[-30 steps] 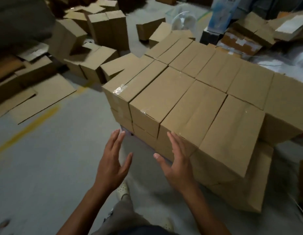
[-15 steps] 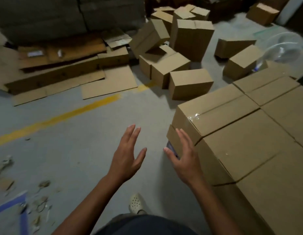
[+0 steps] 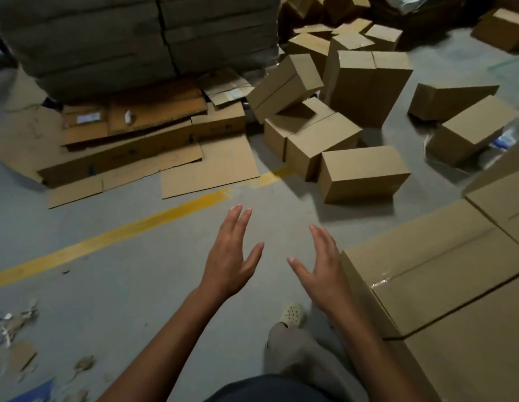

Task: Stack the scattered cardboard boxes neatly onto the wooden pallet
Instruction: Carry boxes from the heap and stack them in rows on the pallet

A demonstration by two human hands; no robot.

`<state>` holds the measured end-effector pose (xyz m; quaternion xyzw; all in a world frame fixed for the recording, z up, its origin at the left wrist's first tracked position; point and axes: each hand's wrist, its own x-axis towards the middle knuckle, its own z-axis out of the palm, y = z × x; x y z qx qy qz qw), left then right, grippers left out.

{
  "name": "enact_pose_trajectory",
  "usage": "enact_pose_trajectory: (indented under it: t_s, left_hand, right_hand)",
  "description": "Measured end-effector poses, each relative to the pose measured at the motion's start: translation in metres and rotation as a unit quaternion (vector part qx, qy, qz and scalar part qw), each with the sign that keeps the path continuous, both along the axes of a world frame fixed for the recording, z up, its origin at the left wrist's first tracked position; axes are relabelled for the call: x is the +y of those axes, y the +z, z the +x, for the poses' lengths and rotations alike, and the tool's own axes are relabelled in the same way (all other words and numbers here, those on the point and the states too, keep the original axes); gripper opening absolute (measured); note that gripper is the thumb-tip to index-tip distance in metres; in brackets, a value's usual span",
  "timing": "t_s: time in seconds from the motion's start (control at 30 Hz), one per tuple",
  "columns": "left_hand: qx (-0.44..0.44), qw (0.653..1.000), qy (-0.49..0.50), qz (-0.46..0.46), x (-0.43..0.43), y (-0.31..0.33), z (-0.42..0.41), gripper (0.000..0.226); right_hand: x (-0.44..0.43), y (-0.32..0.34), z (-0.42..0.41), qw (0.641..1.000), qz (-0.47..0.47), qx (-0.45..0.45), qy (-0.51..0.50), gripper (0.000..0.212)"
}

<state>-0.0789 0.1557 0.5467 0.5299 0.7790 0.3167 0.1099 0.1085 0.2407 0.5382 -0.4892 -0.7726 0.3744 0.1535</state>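
Left hand (image 3: 229, 262) and right hand (image 3: 322, 265) are held spread, nothing gripped — leaning box (image 3: 284, 85) may be toppled if nearest box (image 3: 365, 175) is yanked.

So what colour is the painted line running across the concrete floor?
Yellow. The painted floor line runs diagonally across the grey concrete, clearest in the head view.
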Motion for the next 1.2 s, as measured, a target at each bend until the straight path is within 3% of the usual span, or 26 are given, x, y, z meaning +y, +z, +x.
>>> enact_pose_trajectory:
  t_s: [0.37,0.73,1.2]
  left_hand:
    - [0.023,0.999,-0.02,-0.023,0.214,0.016,-0.071,0.072]
    - [-0.023,0.991,-0.125,-0.049,0.438,-0.014,-0.126,0.072]
    - [0.05,0.93,-0.344,-0.122,0.751,-0.031,-0.202,0.069]
  right_hand:
    - [0.217,0.012,-0.058,0.999,-0.008,-0.025,-0.019,0.077]
    - [0.388,-0.01,-0.097,0.989,-0.041,-0.034,-0.136,0.077]
    - [0.604,-0.023,-0.136,0.921,-0.108,0.038,-0.372,0.075]
